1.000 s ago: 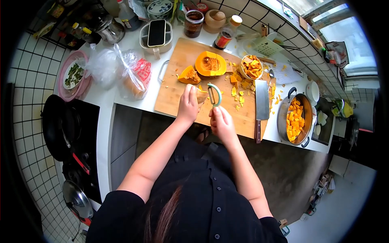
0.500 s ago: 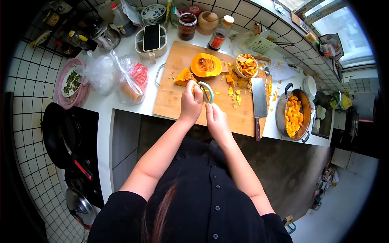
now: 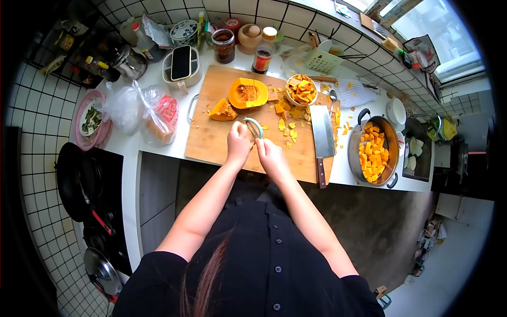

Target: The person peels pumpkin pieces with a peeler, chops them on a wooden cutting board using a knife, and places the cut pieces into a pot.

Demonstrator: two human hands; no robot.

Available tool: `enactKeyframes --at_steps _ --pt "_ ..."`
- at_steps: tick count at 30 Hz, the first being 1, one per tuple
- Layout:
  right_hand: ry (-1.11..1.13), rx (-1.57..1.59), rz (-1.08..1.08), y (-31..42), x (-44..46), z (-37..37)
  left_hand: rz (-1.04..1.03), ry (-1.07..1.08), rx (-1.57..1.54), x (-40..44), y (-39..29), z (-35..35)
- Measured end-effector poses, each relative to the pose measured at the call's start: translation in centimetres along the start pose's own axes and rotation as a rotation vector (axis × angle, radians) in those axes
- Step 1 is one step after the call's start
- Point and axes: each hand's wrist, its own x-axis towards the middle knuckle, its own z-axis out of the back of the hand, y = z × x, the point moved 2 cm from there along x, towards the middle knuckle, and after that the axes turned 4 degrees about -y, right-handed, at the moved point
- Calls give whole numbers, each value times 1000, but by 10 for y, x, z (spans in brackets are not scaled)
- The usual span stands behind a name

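Note:
My left hand (image 3: 238, 142) and my right hand (image 3: 271, 157) are both closed, close together over the front part of a wooden cutting board (image 3: 211, 140). Between them is a pale green, curved peeler (image 3: 254, 127), its upper end at my left fingers and its lower end at my right fingertips. Just beyond lies a pumpkin half (image 3: 248, 93) with its seedy hollow showing, beside a smaller pumpkin wedge (image 3: 223, 110). Scraps of orange peel (image 3: 282, 124) are scattered to the right. A cleaver (image 3: 322, 134) rests near the board's right edge, handle towards me.
A bowl of pumpkin trimmings (image 3: 302, 90) sits at the board's back right. Right of the board stands a pot (image 3: 391, 150) of pumpkin chunks. Plastic bags (image 3: 128, 108), a phone (image 3: 181, 62) on a container, jars and a sauce bottle (image 3: 263, 52) stand left and behind.
The whole view has shifted, so the board and counter items appear farther left and mostly lower. Both hands keep their hold around the peeler.

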Motion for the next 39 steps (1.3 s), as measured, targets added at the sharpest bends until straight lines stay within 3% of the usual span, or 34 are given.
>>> enactKeyframes --at_steps 2,3,4,6,7,8,10,12,15,24,26,27,30,33,35,38,39 --pt "-94 -67 49 -46 10 -19 118 38 -108 -3 9 0" --pt "-18 -48 -269 -91 20 -10 141 115 -101 -24 -38 2" --pt "61 -17 -593 -132 24 9 136 125 -112 -32 -38 9" --pt "-39 -44 -480 -131 21 56 101 119 -161 -26 -41 14" --pt "-78 68 -362 -102 19 61 201 -101 -217 -22 -32 10" --pt "-115 181 -270 -75 6 54 434 -173 -310 -23 -39 10" --pt "-95 182 -83 -45 2 36 480 -16 -282 -8 -24 15" --pt "104 120 -128 -17 2 43 503 41 -285 -6 -25 9" --pt "184 178 -87 -7 0 39 502 40 -287 -6 -29 1" --pt "144 -34 142 -18 -13 18 416 70 -240 -13 -6 -8" --pt "135 -67 175 -24 -14 12 488 75 -256 -14 -7 -4" --pt "143 -120 164 -23 -15 13 538 28 -216 -15 -8 -3" --pt "130 -200 184 -24 -17 11 618 205 -275 -18 -6 6" --pt "78 -226 178 -30 -16 10 639 240 -283 -18 -6 7" --pt "49 -320 79 -70 -2 4 740 352 -396 -19 -11 17" --pt "-68 -339 -61 -139 5 48 490 190 -316 -35 -62 24" --pt "-119 -235 -111 -132 5 57 507 196 -304 -36 -62 30"
